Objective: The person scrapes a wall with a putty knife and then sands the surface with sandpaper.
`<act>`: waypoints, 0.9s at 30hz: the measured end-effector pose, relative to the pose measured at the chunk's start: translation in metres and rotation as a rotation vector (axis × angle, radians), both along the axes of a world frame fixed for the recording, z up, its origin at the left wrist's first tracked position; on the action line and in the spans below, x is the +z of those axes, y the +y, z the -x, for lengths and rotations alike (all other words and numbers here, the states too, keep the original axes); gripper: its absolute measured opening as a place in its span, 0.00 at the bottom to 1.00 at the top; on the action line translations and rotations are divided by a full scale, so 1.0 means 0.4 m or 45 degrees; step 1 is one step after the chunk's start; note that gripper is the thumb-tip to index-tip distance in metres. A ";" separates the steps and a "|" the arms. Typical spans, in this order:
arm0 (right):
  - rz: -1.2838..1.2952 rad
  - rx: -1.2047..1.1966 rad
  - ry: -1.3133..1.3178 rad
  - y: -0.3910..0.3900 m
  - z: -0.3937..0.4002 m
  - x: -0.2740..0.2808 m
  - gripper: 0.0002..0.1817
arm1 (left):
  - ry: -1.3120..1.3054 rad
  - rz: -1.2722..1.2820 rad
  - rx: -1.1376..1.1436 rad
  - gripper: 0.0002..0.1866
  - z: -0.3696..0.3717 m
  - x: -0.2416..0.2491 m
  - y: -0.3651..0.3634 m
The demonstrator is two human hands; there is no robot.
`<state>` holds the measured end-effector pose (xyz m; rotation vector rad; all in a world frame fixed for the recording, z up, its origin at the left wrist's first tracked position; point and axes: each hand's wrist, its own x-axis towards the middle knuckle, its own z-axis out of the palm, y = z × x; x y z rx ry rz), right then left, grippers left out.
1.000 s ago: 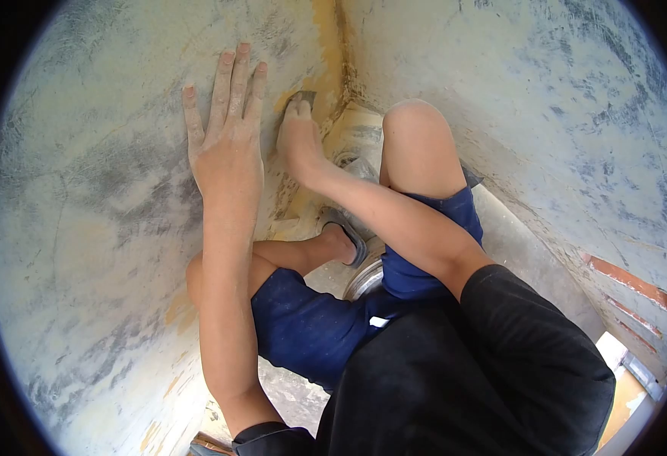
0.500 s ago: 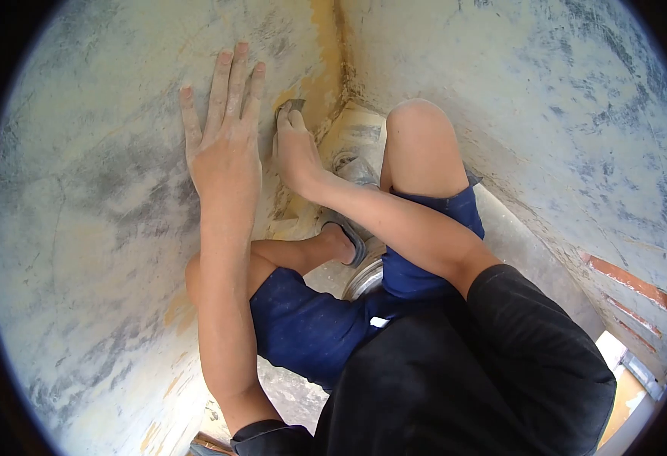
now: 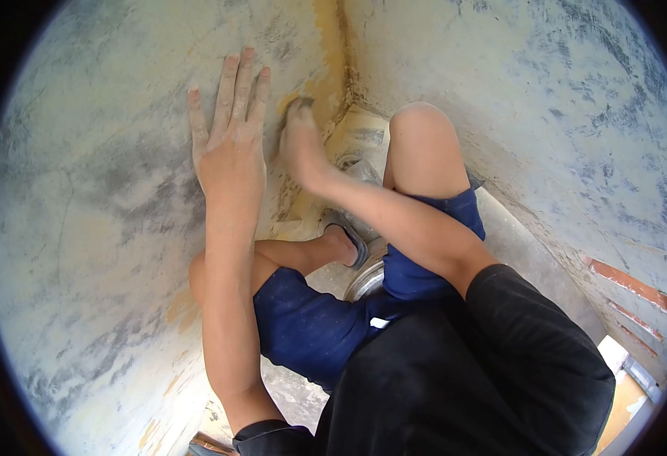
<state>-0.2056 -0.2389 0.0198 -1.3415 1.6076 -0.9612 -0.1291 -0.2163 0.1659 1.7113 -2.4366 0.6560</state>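
My left hand (image 3: 231,156) lies flat on the patchy, dusty wall (image 3: 98,167), fingers spread and holding nothing. To its right, close to the corner, my right hand (image 3: 303,144) is closed on a small dark grey piece of sandpaper (image 3: 305,102) and presses it to the same wall. Motion smears this hand. Most of the sandpaper is hidden under its fingers. Bare yellowish patches (image 3: 329,45) show on the wall beside the corner.
A second mottled wall (image 3: 516,91) meets the first at the corner, with reddish gouges (image 3: 630,284) low on it. Between my legs is a round metal rim (image 3: 365,280), and a dusty transparent container (image 3: 361,170) stands behind my sandalled foot (image 3: 346,245).
My right hand has shifted slightly and is now blurred, with the sandpaper still in its fingers. My left hand keeps its place on the wall; the whole view has shifted a little.
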 end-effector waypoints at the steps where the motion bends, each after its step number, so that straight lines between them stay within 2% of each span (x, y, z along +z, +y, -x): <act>1: 0.181 0.042 0.114 0.019 -0.013 -0.003 0.27 | 0.020 -0.007 0.011 0.41 0.003 -0.001 -0.005; 3: 0.155 0.013 0.067 -0.028 0.004 -0.026 0.25 | 0.006 -0.009 0.010 0.41 0.005 -0.002 -0.008; 5: 0.098 -0.211 -0.195 -0.086 0.027 -0.060 0.23 | -0.015 -0.012 0.023 0.42 0.002 0.001 -0.002; 6: 0.098 -0.206 -0.199 -0.074 0.009 -0.057 0.23 | -0.023 -0.016 0.033 0.42 0.004 0.005 -0.001; 8: 0.270 -0.155 0.137 -0.024 -0.023 -0.041 0.22 | -0.027 -0.030 0.025 0.41 0.009 0.003 0.000; 11: 0.181 -0.057 0.044 -0.013 0.009 0.009 0.22 | -0.008 -0.009 0.028 0.41 0.006 0.000 -0.005; 15: 0.181 -0.223 0.038 -0.018 -0.027 -0.025 0.21 | -0.025 -0.004 0.027 0.41 0.006 0.003 0.000; 19: 0.155 -0.132 0.031 -0.045 -0.001 -0.054 0.21 | -0.101 -0.007 0.051 0.41 0.006 0.004 -0.001; 21: 0.024 -0.149 0.022 -0.086 0.023 -0.062 0.21 | -0.063 -0.007 0.047 0.41 0.006 0.004 0.002; 22: 0.025 -0.150 0.019 -0.070 0.007 -0.061 0.21 | -0.025 -0.015 0.031 0.42 0.006 0.003 -0.001; 24: 0.293 -0.176 0.093 -0.011 -0.031 -0.055 0.18 | -0.009 -0.034 0.029 0.42 0.007 0.001 0.000; 27: 0.148 -0.165 -0.006 -0.046 0.006 -0.048 0.16 | -0.032 -0.019 0.038 0.42 0.009 0.002 -0.003</act>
